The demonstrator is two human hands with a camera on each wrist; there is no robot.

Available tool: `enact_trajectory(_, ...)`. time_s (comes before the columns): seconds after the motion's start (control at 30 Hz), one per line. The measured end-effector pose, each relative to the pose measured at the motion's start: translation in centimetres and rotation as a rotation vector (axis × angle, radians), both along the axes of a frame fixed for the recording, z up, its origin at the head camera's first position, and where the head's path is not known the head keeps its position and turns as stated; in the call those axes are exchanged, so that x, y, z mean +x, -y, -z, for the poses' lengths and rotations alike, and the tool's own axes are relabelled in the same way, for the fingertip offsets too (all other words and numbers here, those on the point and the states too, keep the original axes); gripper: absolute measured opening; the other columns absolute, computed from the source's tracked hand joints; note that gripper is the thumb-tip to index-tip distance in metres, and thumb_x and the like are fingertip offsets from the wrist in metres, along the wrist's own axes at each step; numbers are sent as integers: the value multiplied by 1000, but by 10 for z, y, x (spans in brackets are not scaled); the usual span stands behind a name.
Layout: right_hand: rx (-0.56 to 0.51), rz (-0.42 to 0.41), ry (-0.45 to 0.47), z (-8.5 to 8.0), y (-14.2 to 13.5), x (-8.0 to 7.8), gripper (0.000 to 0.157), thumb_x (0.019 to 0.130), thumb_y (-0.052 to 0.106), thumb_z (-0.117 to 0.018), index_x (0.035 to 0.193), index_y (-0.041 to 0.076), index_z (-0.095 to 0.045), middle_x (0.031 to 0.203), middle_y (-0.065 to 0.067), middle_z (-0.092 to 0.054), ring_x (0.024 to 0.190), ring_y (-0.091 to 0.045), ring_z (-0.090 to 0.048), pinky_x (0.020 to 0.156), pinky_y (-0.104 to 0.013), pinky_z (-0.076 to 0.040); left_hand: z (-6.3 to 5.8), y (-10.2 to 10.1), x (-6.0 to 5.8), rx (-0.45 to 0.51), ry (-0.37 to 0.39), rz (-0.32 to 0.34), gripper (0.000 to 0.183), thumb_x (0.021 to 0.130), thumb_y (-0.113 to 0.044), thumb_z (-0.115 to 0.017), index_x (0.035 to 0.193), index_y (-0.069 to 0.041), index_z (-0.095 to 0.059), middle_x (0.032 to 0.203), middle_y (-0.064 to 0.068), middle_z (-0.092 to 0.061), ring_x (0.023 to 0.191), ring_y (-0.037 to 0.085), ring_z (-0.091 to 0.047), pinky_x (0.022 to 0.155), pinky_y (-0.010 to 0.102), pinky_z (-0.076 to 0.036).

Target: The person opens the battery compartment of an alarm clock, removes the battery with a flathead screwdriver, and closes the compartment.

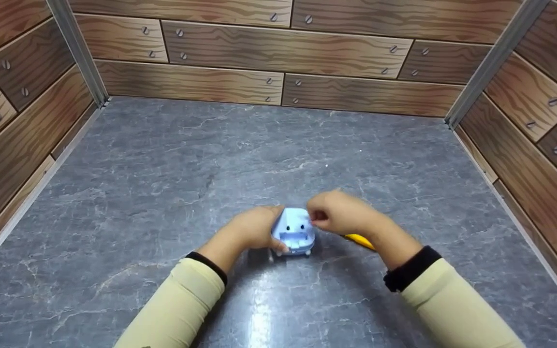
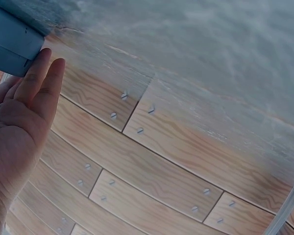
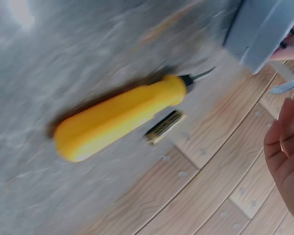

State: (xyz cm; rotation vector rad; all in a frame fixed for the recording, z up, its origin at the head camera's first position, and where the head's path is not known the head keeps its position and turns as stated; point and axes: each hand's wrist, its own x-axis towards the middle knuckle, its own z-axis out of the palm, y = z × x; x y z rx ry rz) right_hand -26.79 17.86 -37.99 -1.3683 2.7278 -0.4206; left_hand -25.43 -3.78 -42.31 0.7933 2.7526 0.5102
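A light-blue plastic device with two black dots like eyes and small feet sits upright on the grey surface. My left hand grips its left side, thumb at the lower front and fingers behind. In the left wrist view the fingers of that hand lie along the casing. Close to the device's upper right side, my right hand has its fingers curled. The right wrist view shows this hand pinching a small pale-blue pointed piece, whose kind I cannot tell.
Under the right forearm lies a yellow-handled screwdriver, its thin dark shaft visible in the right wrist view. Beside it is a small gold-and-black battery. Wood-patterned walls stand at the back and both sides of the surface.
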Motion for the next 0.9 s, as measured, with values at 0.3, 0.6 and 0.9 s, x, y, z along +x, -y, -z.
enact_trajectory(0.3, 61, -79, 11, 8, 19, 11, 13, 71, 10, -66, 66, 15, -55, 60, 8, -48, 57, -6, -44, 52, -21, -39, 0, 0, 0, 4, 1, 1, 98, 65, -49, -76, 139, 1, -34, 129, 16, -51, 117, 27, -49, 101, 36, -37)
enact_trajectory(0.6, 142, -46, 64, 11, 31, 21, 12, 71, 10, -65, 67, 16, -55, 61, 9, -50, 55, -6, -45, 51, -21, -39, -1, -1, 1, -1, -19, -1, 97, 65, -48, -77, 138, 1, -35, 127, 16, -53, 114, 28, -51, 100, 36, -39)
enact_trajectory(0.9, 178, -11, 11, 13, 38, 24, 14, 67, 9, -62, 64, 19, -53, 58, 11, -46, 53, -9, -43, 48, -24, -37, -2, 0, 2, -1, -16, -2, 98, 65, -49, -77, 138, 1, -35, 127, 16, -53, 116, 27, -50, 100, 37, -38)
